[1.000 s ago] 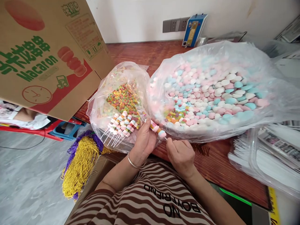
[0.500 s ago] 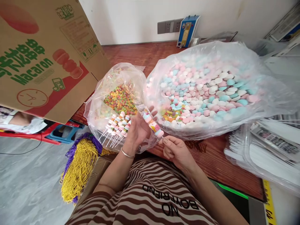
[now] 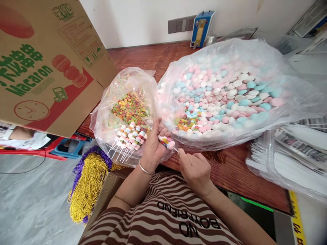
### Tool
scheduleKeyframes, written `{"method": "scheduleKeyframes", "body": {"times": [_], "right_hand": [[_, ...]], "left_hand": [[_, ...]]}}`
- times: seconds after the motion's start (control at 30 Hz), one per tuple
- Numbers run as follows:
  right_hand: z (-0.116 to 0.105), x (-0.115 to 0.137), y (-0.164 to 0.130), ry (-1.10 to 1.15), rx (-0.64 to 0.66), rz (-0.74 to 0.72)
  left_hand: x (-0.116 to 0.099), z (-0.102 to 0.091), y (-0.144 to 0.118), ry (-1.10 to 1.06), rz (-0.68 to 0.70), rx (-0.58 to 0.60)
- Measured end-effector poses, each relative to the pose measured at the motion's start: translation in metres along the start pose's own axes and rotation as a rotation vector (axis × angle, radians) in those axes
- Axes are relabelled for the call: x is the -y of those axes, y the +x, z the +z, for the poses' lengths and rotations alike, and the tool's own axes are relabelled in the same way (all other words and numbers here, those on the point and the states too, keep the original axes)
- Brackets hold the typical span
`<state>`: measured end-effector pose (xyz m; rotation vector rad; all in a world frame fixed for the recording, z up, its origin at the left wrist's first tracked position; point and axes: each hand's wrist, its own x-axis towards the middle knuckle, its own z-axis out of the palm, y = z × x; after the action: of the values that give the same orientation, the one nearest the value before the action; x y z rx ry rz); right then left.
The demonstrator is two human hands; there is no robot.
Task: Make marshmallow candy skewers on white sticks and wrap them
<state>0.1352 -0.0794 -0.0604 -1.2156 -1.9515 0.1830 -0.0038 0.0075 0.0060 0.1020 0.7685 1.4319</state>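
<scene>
A candy skewer (image 3: 170, 144) in a printed clear wrapper lies across my left hand (image 3: 154, 144), whose fingers are curled round it. Most of the wrapped sweets are hidden by those fingers; a pink end sticks out toward the right. My right hand (image 3: 194, 167) pinches the skewer's white stick between thumb and forefinger. Just left of my left hand, several finished candy skewers (image 3: 130, 137) lie with their sticks toward me. They rest on a clear bag of ring-shaped gummies (image 3: 130, 107) in yellow, orange, red and green.
A large clear bag of pink, white and blue marshmallow discs (image 3: 224, 98) fills the table's right side. A tall cardboard box (image 3: 46, 88) stands at left. White sticks in a plastic bag (image 3: 278, 163) lie at right. Bead strings (image 3: 89, 185) hang off the table's left end.
My left hand has closed from an open palm round the wrapped skewer, covering most of it. My right hand keeps its pinch on the stick and sits slightly further right and lower.
</scene>
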Motion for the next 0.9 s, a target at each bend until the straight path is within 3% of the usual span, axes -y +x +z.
{"method": "scheduleKeyframes", "body": {"times": [0.07, 0.2, 0.27, 0.33, 0.47, 0.57, 0.73, 0.9], "right_hand": [[0.002, 0.006, 0.005, 0.339, 0.059, 0.233], [0.005, 0.017, 0.014, 1.318, 0.212, 0.857], [0.005, 0.017, 0.015, 1.506, 0.226, 0.947], [0.002, 0.014, 0.012, 1.364, 0.211, 0.873], [-0.002, 0.01, 0.003, 0.653, 0.144, 0.494], [0.003, 0.012, 0.002, 0.256, 0.104, 0.278], [0.011, 0.013, 0.005, 0.081, 0.062, 0.231], [0.008, 0.008, 0.002, 0.005, -0.069, 0.232]], "left_hand": [[0.012, -0.002, -0.004, -0.005, -0.04, 0.046], [0.036, -0.015, -0.011, 0.022, -0.085, 0.203], [0.037, -0.021, -0.012, 0.08, -0.098, 0.232], [0.031, -0.022, -0.012, 0.112, -0.083, 0.211], [0.014, -0.017, -0.011, 0.075, 0.007, 0.212], [0.019, -0.014, -0.013, 0.081, 0.036, 0.225], [0.036, -0.024, -0.026, 0.215, 0.076, 0.246], [0.047, -0.036, -0.046, 0.383, -0.081, 0.28]]}}
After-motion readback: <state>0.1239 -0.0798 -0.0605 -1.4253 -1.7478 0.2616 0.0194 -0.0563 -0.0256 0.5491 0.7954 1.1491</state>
